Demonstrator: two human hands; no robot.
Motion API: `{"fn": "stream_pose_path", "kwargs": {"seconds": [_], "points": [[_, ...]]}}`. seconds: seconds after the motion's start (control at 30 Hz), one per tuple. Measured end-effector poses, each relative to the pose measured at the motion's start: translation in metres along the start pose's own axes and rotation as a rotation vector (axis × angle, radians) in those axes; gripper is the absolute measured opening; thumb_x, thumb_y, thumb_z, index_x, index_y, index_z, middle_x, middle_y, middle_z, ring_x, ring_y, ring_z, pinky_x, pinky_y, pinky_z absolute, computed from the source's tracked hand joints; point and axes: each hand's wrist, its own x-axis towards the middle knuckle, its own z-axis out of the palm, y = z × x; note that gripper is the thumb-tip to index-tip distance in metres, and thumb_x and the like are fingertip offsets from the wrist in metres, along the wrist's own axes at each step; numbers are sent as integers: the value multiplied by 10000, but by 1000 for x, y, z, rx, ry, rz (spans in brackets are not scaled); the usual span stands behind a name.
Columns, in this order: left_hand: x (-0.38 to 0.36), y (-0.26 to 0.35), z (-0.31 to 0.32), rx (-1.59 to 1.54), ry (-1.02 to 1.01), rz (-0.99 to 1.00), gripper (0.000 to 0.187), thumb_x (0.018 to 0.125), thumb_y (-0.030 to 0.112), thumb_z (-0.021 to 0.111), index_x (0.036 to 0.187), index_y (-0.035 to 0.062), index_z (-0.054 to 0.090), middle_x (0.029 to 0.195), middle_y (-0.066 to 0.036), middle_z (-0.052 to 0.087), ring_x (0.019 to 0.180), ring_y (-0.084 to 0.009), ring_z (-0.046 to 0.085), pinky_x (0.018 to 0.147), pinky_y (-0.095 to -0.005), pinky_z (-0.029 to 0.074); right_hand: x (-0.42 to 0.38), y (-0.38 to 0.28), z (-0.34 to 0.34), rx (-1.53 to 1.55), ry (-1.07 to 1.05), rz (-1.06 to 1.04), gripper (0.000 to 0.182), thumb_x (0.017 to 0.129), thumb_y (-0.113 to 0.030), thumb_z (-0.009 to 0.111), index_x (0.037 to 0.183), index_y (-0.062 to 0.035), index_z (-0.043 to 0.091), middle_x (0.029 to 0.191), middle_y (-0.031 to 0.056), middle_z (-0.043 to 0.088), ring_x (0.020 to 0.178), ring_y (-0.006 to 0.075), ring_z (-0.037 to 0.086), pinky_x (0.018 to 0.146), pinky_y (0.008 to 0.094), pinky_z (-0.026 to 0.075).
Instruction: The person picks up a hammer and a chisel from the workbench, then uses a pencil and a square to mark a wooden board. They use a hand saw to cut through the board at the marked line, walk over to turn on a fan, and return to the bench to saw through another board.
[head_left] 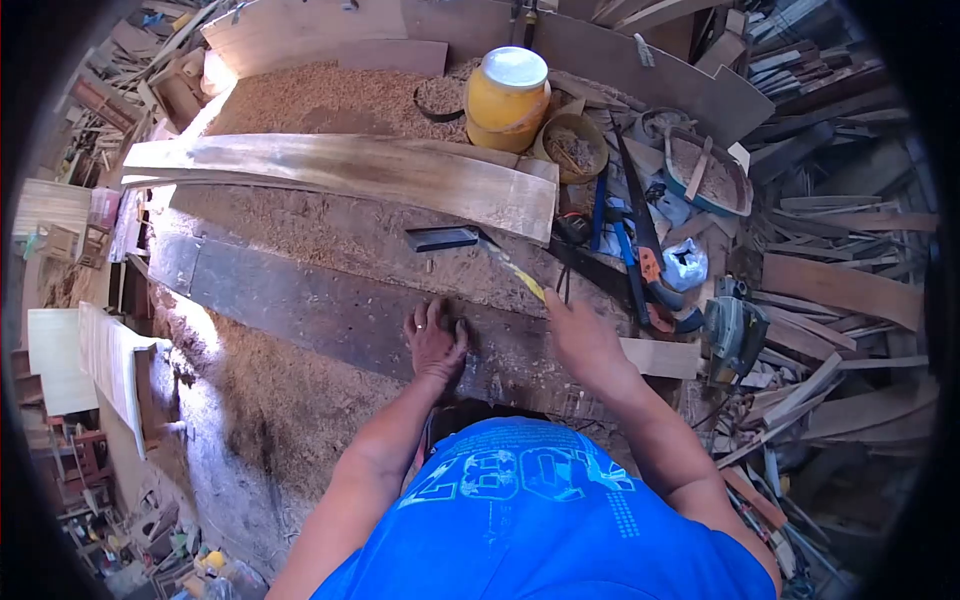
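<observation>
My right hand (585, 340) is closed around the handle of a yellow-handled tool (525, 280) with a flat, dark, rectangular head. That head points left, over the sawdust-strewn workbench (330, 225). My left hand (436, 342) rests palm down on a long dark plank (310, 295) along the bench, fingers apart, a ring on one of them. Beyond the tool head lies a long, pale, curved board (350, 180).
A yellow bucket with a white lid (507, 98) stands at the back, beside a bowl of shavings (572, 148). To the right are a handsaw (640, 210), a filled tray (708, 172) and a power tool (736, 330). Scrap wood (850, 280) is piled farther right.
</observation>
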Motion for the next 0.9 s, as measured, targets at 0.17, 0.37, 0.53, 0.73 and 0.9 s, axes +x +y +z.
{"fn": "stream_pose_path", "kwargs": {"seconds": [0.17, 0.37, 0.53, 0.73, 0.9], "points": [[0, -3, 4, -5, -28, -52, 645, 912, 406, 603, 1408, 9, 488, 1401, -194, 512, 1396, -368, 385, 1211, -538, 197, 0, 20, -50, 346, 1, 188, 477, 965, -138, 585, 1423, -16, 531, 1141, 260, 660, 1075, 417, 657, 943, 471, 517], [-2, -10, 13, 97, 35, 51, 590, 912, 390, 617, 1361, 15, 535, 1390, -134, 517, 1378, -347, 397, 1205, -521, 218, 102, 144, -28, 214, 575, 121, 409, 976, -277, 612, 1281, -4, 622, 1143, 271, 668, 1057, 477, 627, 917, 537, 497], [0, -15, 15, 111, 2, 63, 602, 939, 420, 586, 1381, 16, 533, 1414, -127, 526, 1398, -351, 386, 1210, -520, 207, 106, 169, -53, 8, 643, 172, 332, 957, -355, 624, 1071, -50, 687, 1035, 234, 692, 997, 431, 663, 872, 530, 528], [-1, -11, 13, 121, 1, 47, 649, 939, 430, 580, 1421, 7, 482, 1427, -171, 510, 1420, -364, 367, 1209, -540, 195, -42, 138, 21, -169, -241, 174, 224, 833, -122, 623, 1038, -80, 701, 1147, 178, 656, 1097, 394, 641, 824, 522, 564], [0, -5, 11, 47, 30, -38, 674, 928, 439, 586, 1431, 7, 463, 1428, -178, 506, 1417, -368, 368, 1218, -542, 178, -110, 153, 68, -243, -65, 148, 366, 851, -135, 624, 1209, -60, 603, 1126, 151, 608, 1076, 355, 612, 797, 499, 552]]}}
